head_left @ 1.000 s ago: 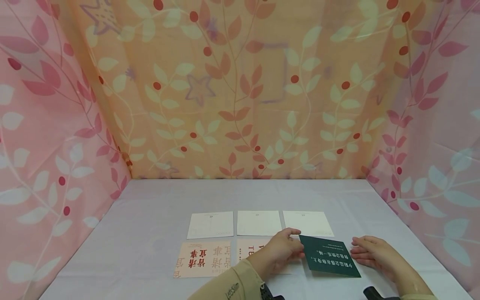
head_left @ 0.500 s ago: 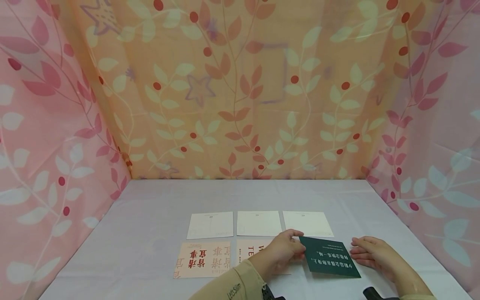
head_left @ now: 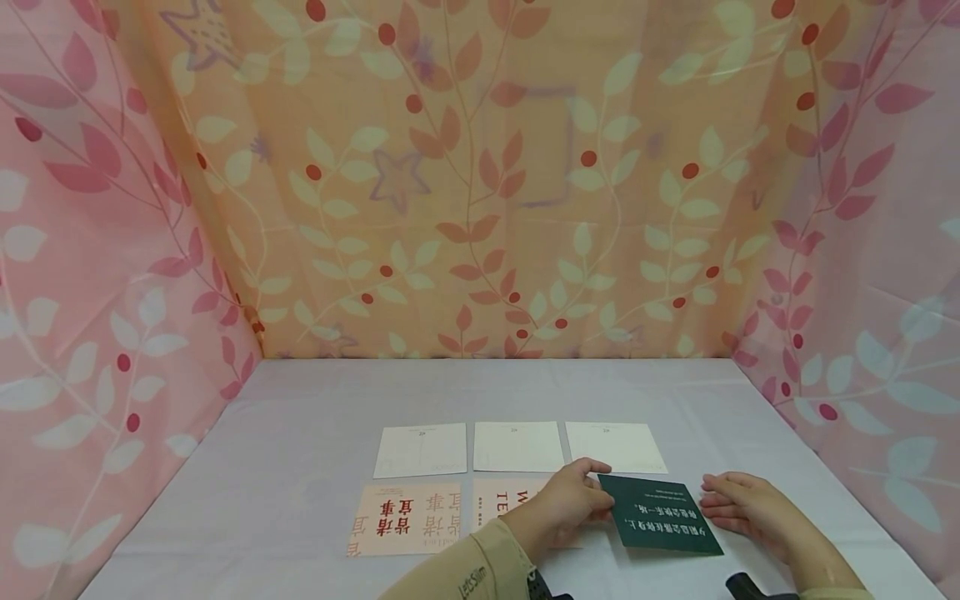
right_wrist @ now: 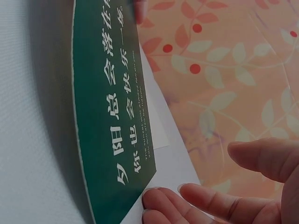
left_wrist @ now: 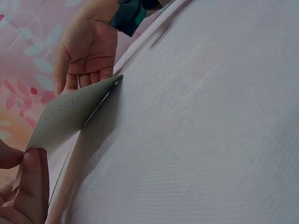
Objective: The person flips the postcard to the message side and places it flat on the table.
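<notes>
A dark green postcard (head_left: 663, 515) with white lettering is tilted just above the table at the right of the rows. Its left edge is pinched between thumb and fingers of my left hand (head_left: 562, 504). In the left wrist view the postcard's pale underside (left_wrist: 70, 109) shows a line of small printed loops. My right hand (head_left: 757, 512) is beside the right edge, fingers extended and thumb apart, holding nothing. From the right wrist view, its fingertips (right_wrist: 156, 198) come very close to the card's corner; whether they touch it I cannot tell.
Behind lie three pale, blank-looking cards: left (head_left: 420, 450), middle (head_left: 517, 447) and right (head_left: 618, 447). A peach card with red characters (head_left: 408, 518) lies in front, beside another peach card (head_left: 498, 504) partly under my left arm. Patterned curtains (head_left: 480, 250) enclose the white table (head_left: 247, 500).
My left hand and the green postcard have shifted very slightly right and toward me. The right hand and the other cards have stayed put.
</notes>
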The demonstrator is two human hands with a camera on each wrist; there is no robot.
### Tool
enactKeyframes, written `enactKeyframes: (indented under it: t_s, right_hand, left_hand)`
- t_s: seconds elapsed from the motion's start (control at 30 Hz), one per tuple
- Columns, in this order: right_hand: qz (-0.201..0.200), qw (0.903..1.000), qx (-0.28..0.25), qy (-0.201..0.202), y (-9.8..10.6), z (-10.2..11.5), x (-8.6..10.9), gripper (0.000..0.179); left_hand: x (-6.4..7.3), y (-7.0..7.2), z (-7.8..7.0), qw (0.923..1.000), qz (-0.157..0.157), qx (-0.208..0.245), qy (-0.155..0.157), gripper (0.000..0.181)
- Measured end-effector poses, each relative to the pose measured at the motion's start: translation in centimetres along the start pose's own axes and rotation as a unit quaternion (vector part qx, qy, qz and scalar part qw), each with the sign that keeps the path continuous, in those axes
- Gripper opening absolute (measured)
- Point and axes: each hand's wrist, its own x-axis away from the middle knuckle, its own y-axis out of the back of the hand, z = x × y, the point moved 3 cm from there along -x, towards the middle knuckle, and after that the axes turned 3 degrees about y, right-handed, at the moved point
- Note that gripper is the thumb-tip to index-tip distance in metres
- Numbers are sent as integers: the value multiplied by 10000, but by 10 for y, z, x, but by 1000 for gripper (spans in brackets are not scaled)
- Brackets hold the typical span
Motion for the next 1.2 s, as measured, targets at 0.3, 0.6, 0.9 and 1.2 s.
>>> enactKeyframes:
  t_s: [0.3, 0.6, 0.9, 1.2]
  right_hand:
    - [7, 9999, 162, -35, -2, -1, -2, 45]
    - [99, 9990, 431, 97, -7, 2, 1, 40]
    - [484, 9974, 408, 342, -8, 5, 1, 43]
    - [378, 9966, 588, 439, -8, 9, -1, 38]
  left_hand:
    - [3, 3, -4, 9999, 77, -10, -115, 41]
    - [3, 8, -7, 9994, 124, -5, -311, 42]
    - [1, 13, -11, 9986, 61, -342, -411, 40]
    - [0, 16, -17, 9970, -87, -658, -403, 43]
